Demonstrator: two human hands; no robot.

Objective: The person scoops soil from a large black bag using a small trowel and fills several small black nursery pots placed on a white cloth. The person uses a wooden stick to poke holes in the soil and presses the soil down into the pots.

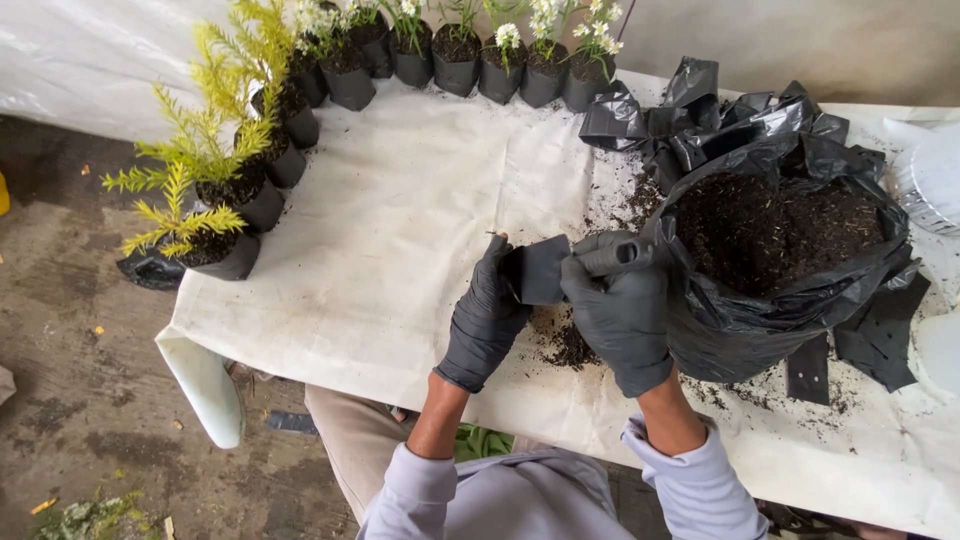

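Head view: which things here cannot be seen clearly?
- Small black bag: its opening is hidden by the right hand and left hand.
- Large soil bag: soil depth is hidden by its folded rim.
- White containers: cut off by the right edge.

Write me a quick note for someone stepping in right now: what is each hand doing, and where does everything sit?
Left hand, gloved, grips one edge of a small empty black nursery bag; right hand, gloved, pinches its other edge. Big black sack of soil stands open right beside the right hand. Done: potted plants lined along the white sheet. Left: this bag holds no soil yet; flat spare bags lie by the sack.
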